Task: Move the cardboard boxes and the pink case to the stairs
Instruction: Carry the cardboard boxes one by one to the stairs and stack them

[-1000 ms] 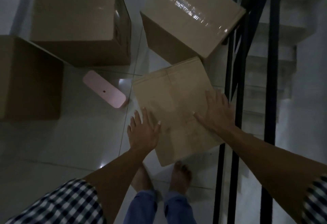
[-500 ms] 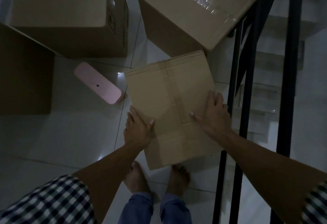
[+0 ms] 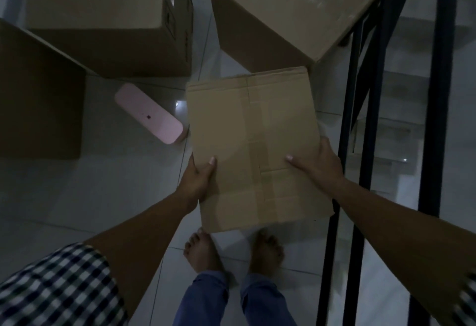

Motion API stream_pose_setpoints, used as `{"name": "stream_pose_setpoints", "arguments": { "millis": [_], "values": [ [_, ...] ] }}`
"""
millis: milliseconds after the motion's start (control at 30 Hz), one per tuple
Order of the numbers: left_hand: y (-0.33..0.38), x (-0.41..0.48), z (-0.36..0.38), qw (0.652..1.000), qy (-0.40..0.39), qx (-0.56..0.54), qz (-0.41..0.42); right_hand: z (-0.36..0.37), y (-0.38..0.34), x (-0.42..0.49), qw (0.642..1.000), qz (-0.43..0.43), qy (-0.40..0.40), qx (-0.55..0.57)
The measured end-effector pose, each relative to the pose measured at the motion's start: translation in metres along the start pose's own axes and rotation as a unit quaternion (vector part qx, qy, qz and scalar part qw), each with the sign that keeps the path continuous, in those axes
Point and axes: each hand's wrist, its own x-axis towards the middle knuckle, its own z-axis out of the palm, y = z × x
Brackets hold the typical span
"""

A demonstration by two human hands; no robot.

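Far left: one cardboard box (image 3: 38, 93) stands on the floor (image 3: 103, 197), and a larger box (image 3: 103, 16) stands beyond it. The pink case (image 3: 149, 114) lies on the tiles, its long axis slanting from far-left to near-right. Its near end is just beside the left edge of the small box (image 3: 255, 150) I am carrying.

My left hand (image 3: 198, 176) clamps that left edge, thumb on top, fingers hidden round the side. The small box sits between both hands, apparently clear of the floor above my feet (image 3: 206, 253), long axis running near to far. My right hand (image 3: 316, 166) clamps the right edge likewise.

A taped box (image 3: 291, 11) rests far of it against the railing (image 3: 438, 93). The stairs (image 3: 386, 132) lie right, beyond the bars, and my right hand is nearer them.

Judgement: the carry must go rightward and round the railing.
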Motion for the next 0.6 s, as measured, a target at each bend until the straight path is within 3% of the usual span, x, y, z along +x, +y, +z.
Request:
{"name": "stream_pose_setpoints", "arguments": {
  "millis": [200,400,600],
  "values": [
    [0.035,-0.05,-0.034,0.998,0.003,0.046,0.05,-0.021,-0.026,-0.055,0.999,-0.02,-0.042,0.02],
    [0.106,-0.142,-0.092,0.991,0.029,0.07,0.115,-0.051,-0.103,-0.141,0.997,-0.063,-0.04,0.035],
    [0.156,-0.244,-0.15,0.991,0.053,0.027,0.117,-0.075,-0.192,-0.231,0.989,-0.122,-0.054,0.071]
  ]
}}
